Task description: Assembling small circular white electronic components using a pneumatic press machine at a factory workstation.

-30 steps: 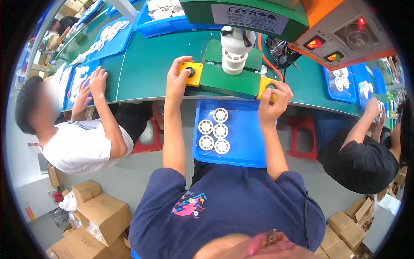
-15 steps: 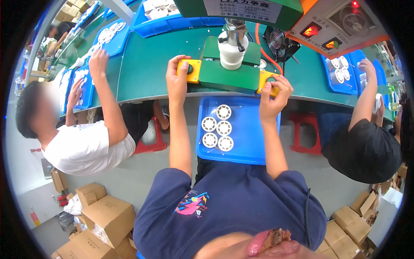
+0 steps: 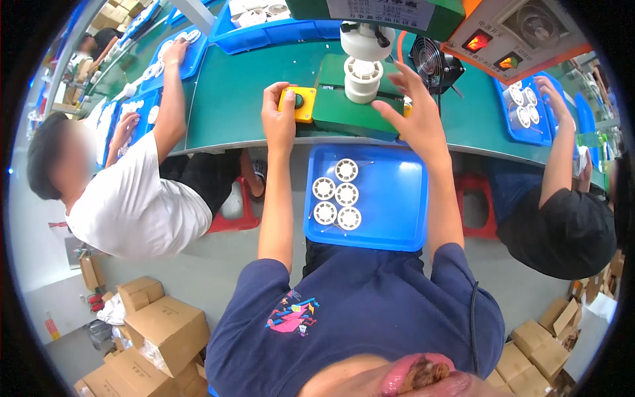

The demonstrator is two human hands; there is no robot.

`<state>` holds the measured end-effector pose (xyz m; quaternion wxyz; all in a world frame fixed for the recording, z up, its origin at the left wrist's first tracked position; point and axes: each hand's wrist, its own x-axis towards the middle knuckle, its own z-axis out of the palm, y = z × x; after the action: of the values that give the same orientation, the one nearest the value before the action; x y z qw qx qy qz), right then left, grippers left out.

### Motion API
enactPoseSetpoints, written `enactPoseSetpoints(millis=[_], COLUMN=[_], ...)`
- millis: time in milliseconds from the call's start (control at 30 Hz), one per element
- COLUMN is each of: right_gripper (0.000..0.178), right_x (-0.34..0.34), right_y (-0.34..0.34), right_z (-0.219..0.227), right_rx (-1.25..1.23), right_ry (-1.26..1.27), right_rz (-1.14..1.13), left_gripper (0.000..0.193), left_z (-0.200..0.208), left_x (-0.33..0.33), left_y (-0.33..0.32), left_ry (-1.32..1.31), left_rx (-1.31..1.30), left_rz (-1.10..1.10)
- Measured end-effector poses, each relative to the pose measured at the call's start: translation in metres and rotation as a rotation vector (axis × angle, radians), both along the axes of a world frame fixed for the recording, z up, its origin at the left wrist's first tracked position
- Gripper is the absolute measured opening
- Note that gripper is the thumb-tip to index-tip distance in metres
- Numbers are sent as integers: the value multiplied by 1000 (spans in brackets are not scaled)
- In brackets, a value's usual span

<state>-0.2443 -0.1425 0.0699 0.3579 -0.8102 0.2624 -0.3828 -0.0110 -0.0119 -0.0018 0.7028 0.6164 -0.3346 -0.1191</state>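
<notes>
My left hand [image 3: 279, 122] stays at the yellow button box [image 3: 305, 105] on the left of the green press base [image 3: 357, 121], fingers curled at its edge and thumb beside the green button. My right hand [image 3: 421, 122] is open, thumb and fingers spread, just right of a round white plastic part [image 3: 363, 83] with a slotted top. That part stands upright on the base, below the white press head [image 3: 366, 41], with a gap between them. The right-hand button box is mostly hidden behind my right hand. Nothing is in the right hand.
A blue tray [image 3: 397, 231] below the press carries several white slotted rings [image 3: 346, 194] with thin wires. An orange control box [image 3: 516, 36] and black fan [image 3: 430, 63] stand at the right. People in white [image 3: 139, 212] and black [image 3: 559, 228] tops work on either side.
The press head has risen off the white part, exposing its slotted top. My right hand has left its button box, opened and moved toward the part. My left hand remains at its box.
</notes>
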Motion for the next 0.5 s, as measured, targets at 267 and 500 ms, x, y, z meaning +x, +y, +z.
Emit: enactPoseSetpoints(millis=[267, 500], right_gripper=[65, 59], right_x=[37, 35], right_y=[-36, -29], right_z=[-8, -4], right_rx=[305, 60], right_ry=[-127, -95], right_rz=[358, 217], left_gripper=[23, 23], left_z=[-6, -12], left_x=[-3, 2], left_y=[-5, -2], left_ry=[18, -43], left_rx=[-6, 5], left_rz=[-26, -2])
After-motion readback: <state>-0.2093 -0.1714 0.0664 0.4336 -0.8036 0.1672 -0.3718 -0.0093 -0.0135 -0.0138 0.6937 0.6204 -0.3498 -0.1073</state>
